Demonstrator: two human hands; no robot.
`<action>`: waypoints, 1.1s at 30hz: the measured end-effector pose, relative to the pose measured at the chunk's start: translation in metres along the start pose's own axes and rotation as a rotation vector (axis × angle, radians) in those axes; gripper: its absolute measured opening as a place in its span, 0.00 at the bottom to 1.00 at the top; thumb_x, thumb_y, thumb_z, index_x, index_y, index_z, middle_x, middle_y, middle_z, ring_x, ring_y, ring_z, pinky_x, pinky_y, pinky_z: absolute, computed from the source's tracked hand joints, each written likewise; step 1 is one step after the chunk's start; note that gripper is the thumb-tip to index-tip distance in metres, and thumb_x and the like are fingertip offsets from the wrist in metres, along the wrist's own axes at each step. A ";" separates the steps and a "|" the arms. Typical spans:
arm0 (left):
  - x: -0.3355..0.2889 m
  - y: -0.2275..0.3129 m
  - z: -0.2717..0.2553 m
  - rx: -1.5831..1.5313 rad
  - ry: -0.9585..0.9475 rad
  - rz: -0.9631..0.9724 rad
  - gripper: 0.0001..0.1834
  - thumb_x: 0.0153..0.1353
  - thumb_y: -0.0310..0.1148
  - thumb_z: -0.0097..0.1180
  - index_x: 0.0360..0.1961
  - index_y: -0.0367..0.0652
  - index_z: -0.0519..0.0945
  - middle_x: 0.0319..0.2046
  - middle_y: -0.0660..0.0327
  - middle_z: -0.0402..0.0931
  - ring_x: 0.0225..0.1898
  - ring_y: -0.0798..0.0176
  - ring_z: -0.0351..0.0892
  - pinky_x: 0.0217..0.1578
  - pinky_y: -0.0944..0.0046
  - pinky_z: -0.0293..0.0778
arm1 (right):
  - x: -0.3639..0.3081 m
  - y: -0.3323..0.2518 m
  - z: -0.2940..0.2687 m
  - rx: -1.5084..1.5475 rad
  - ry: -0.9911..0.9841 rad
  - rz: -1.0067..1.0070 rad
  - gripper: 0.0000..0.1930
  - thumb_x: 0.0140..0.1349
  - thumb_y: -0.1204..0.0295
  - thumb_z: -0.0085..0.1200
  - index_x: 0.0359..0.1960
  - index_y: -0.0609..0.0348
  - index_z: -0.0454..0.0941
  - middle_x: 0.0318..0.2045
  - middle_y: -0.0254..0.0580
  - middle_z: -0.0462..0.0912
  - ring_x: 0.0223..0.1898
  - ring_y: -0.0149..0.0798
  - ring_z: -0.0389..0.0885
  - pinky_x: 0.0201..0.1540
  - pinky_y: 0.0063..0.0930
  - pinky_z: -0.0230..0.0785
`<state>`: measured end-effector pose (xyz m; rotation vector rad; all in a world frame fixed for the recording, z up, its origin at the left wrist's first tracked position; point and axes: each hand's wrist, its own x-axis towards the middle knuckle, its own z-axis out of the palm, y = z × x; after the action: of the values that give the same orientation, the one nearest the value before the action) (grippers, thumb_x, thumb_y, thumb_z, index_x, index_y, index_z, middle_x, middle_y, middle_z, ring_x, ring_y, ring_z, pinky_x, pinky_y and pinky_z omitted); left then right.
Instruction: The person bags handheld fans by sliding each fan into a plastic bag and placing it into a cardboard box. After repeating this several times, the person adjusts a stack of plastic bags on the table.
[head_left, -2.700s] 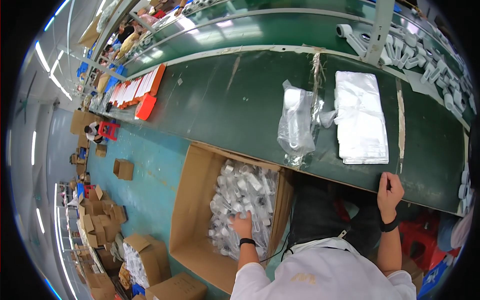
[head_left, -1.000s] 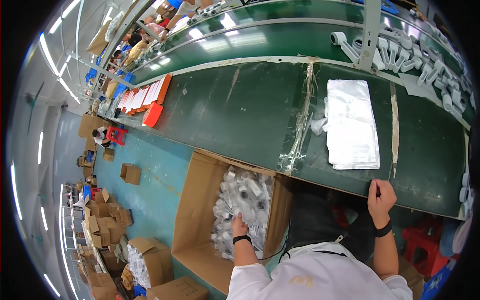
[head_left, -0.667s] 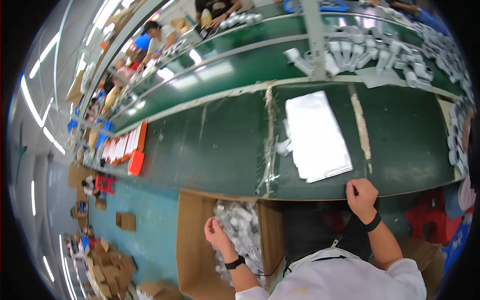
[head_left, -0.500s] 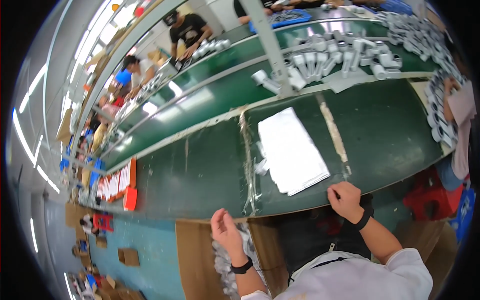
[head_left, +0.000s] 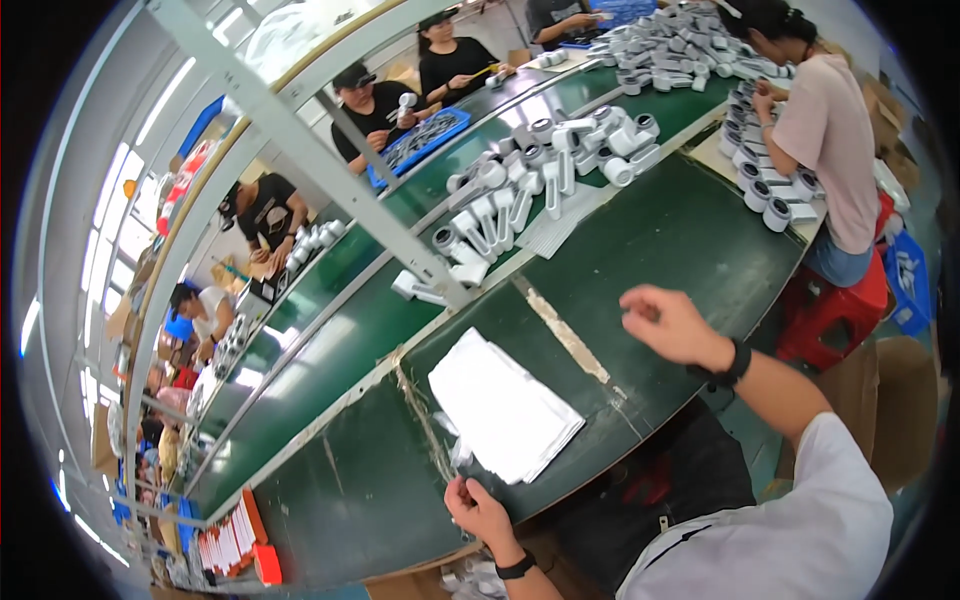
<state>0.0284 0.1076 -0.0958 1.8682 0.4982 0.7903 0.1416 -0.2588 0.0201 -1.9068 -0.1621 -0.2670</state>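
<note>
My right hand (head_left: 676, 326) is raised above the green tabletop, its fingers loosely curled with a gap between thumb and forefinger. Nothing shows in it. Close to the table's front edge is my left hand (head_left: 482, 512), fingers half bent and thumb apart, with nothing visible in it. A stack of white sheets (head_left: 505, 405) lies flat on the green table (head_left: 690, 240), between my two hands and a little beyond them. A small clear plastic scrap (head_left: 461, 452) sticks out at the stack's left side, just past my left fingertips.
White parts with round heads and handles (head_left: 550, 175) are heaped beyond a metal post (head_left: 340, 170). At the right a person in a pink shirt (head_left: 835, 150) sits on a red stool (head_left: 835, 300) beside more such parts. An orange box of cards (head_left: 235, 535) stands far left.
My view has turned to the right. My right hand has lifted from the table's front edge to over the tabletop. My left hand has come nearer the white stack.
</note>
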 end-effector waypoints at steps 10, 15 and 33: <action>0.002 0.000 0.006 0.059 0.063 0.070 0.07 0.65 0.26 0.50 0.38 0.33 0.76 0.30 0.61 0.74 0.30 0.69 0.71 0.33 0.70 0.70 | 0.187 0.132 -0.080 -0.835 0.399 0.164 0.30 0.52 0.66 0.57 0.58 0.56 0.64 0.50 0.53 0.72 0.50 0.56 0.74 0.53 0.44 0.70; -0.002 0.030 0.004 0.153 0.048 0.021 0.06 0.64 0.25 0.52 0.39 0.33 0.77 0.35 0.55 0.77 0.34 0.61 0.74 0.39 0.63 0.73 | 0.250 0.178 -0.120 -0.991 0.354 0.222 0.37 0.50 0.73 0.57 0.65 0.51 0.58 0.58 0.52 0.66 0.59 0.58 0.66 0.57 0.48 0.67; -0.002 0.043 0.012 0.213 0.103 -0.156 0.06 0.66 0.28 0.51 0.37 0.37 0.78 0.31 0.60 0.76 0.33 0.65 0.72 0.37 0.66 0.71 | 0.339 0.204 -0.170 -1.083 -0.048 0.257 0.52 0.26 0.78 0.70 0.63 0.55 0.61 0.61 0.51 0.63 0.62 0.52 0.63 0.63 0.39 0.63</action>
<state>0.0353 0.0807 -0.0608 1.9611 0.8106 0.7552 0.4996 -0.4944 -0.0202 -2.9724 0.2569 -0.1319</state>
